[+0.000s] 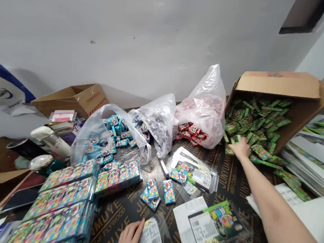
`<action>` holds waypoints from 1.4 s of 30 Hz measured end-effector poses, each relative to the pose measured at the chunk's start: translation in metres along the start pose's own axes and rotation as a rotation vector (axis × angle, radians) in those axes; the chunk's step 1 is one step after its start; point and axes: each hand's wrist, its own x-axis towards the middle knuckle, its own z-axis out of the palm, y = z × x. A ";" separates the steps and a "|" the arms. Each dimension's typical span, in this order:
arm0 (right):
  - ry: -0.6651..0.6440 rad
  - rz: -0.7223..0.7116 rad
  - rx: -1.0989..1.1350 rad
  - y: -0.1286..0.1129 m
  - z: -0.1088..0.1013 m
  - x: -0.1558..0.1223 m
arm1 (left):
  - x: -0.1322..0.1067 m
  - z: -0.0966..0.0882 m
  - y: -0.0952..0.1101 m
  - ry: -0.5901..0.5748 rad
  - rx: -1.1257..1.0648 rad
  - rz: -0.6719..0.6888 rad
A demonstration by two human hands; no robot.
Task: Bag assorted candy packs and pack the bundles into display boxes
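My right hand (241, 148) reaches far forward to the mouth of a tipped cardboard box (284, 87) and rests on the green packets (254, 122) spilling out of it; its fingers are hidden among them. My left hand (129, 237) lies flat near the bottom edge on a clear-sleeved printed card (150, 239). Between the hands lie a larger sleeved card (212, 224) and a few loose blue packets (155, 193).
Three clear bags stand at the back with blue (112, 132), purple (157, 123) and red packets (204, 110). Stacked wrapped blue bundles (66, 204) fill the left front. An open carton (73, 98) and a bottle (52, 140) sit far left; sheet stacks (314, 157) lie right.
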 end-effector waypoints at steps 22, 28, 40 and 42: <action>-0.764 -0.939 0.340 -0.089 0.028 -0.331 | -0.006 -0.044 0.042 -0.051 -0.195 -0.090; -0.893 -1.171 0.361 -0.099 -0.016 -0.365 | 0.010 -0.070 0.059 0.187 -0.597 -0.187; -0.922 -0.934 0.548 -0.080 -0.049 -0.392 | 0.017 -0.089 0.069 0.521 -0.928 -0.349; -0.985 -0.870 0.592 -0.076 -0.051 -0.403 | 0.011 -0.087 0.071 0.578 -0.633 -0.169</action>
